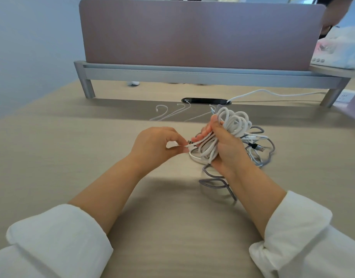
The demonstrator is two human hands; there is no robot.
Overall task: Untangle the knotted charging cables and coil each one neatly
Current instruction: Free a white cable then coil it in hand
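- The desk (72, 157) carries a black slot (206, 101) at its far edge; take this as your landmark.
- The tangle (234, 121), white loops knotted with a grey cable (214, 181), sits nearer you than the slot, slightly to its right.
- Your right hand (226, 149) is clamped round the white loops.
- Your left hand (154, 147), nearer than the slot and to its left, pinches a white end (189, 146).
- Step in hand: probably freeing one white cable. The next move is likely to feed that end back through the loops, and calls for a gentle pull.
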